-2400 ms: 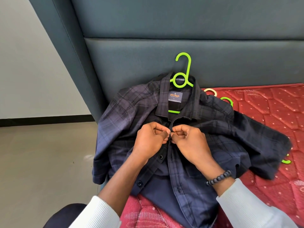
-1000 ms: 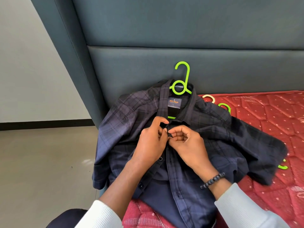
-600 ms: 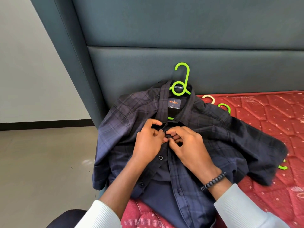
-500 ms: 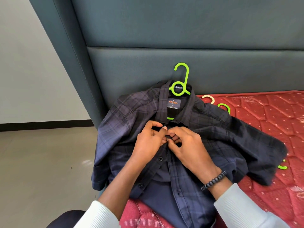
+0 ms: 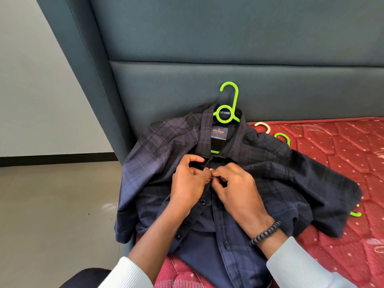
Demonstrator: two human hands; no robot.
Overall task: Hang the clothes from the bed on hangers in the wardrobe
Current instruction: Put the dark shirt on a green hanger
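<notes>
A dark navy plaid shirt [image 5: 158,163] lies spread on the red mattress [image 5: 340,154], its collar against the headboard. A bright green hanger [image 5: 227,104] sits inside the collar, its hook pointing up. My left hand [image 5: 189,183] pinches the left edge of the shirt's front just below the collar. My right hand [image 5: 236,188], with a black bead bracelet at the wrist, pinches the right edge. Fingertips of both hands meet at a button near the top. Below them the front hangs apart, with dark buttons showing.
The grey-blue padded headboard [image 5: 207,48] rises behind the shirt. Further hangers lie under and beside the shirt: a cream hook [image 5: 264,126], a green hook [image 5: 282,138] and a green tip [image 5: 356,214]. Grey floor [image 5: 52,215] lies left of the bed.
Both hands have shifted up the shirt's front from a lower spot to just under the collar. The shirt and hanger have stayed where they were.
</notes>
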